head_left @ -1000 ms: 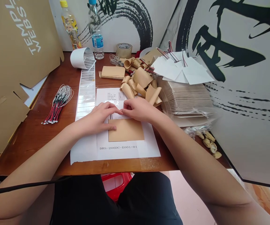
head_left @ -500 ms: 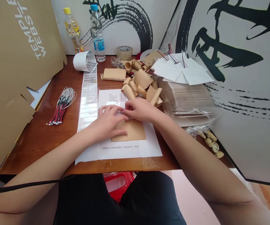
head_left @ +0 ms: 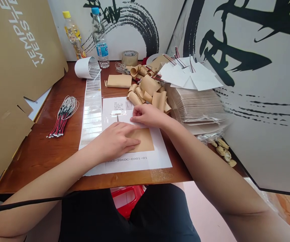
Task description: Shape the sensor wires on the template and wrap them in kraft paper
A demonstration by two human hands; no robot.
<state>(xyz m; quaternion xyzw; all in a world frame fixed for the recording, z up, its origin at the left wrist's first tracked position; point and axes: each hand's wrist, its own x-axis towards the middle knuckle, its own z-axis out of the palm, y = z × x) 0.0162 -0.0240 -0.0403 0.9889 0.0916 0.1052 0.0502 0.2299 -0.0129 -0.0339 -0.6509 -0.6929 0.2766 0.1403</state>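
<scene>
My left hand (head_left: pixel 116 141) lies flat across the left part of a brown kraft paper sheet (head_left: pixel 145 140), which rests on a white printed sheet (head_left: pixel 157 163) marked DRS-206DC-E001-01. My right hand (head_left: pixel 146 115) rests just above the kraft sheet, its fingertips on the white paper. A small clear label (head_left: pixel 117 113) lies on the paper to the left of those fingertips. Neither hand visibly holds anything.
A strip of clear labels (head_left: pixel 92 111) runs from a white roll (head_left: pixel 84 67). A red-and-white wire bundle (head_left: pixel 63 116) lies left. Curled kraft pieces (head_left: pixel 145 89) and a tall kraft stack (head_left: pixel 197 107) crowd the right, beneath white sheets (head_left: pixel 192 75). Nutshells (head_left: pixel 222 151) lie beyond.
My hands have moved apart from touching at the fingertips. My left hand has slid toward me and onto the kraft sheet. My right hand has barely moved.
</scene>
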